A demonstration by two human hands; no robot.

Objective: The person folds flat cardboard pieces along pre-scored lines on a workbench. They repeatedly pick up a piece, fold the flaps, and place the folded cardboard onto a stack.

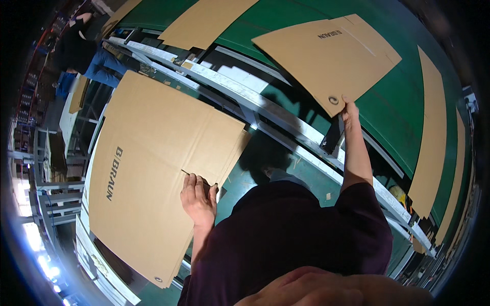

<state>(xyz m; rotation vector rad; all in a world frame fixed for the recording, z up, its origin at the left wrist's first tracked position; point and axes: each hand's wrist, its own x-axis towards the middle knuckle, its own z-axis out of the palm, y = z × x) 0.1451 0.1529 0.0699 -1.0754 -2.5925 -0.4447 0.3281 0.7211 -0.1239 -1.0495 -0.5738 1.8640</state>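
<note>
My right hand [350, 113] grips the near corner of a folded brown cardboard box blank [332, 61], its thumb on top. That blank is tilted above the green table, with a dark round mark by the held corner. At my left, a larger stack of flat cardboard box blanks [153, 137] lies with dark printing on top. My left hand [198, 199] rests at the stack's near edge, beside a thin dark slot. Its fingers lie together on the board and the thumb stands apart; the underside of the hand is hidden.
A pale metal rail [224, 81] runs along the green table [388, 107]. More cardboard sheets [431, 132] lie at the right and far left. A person in dark clothing [81, 51] is at the far left, near metal racks [56, 204]. Scraps litter the green floor [316, 191].
</note>
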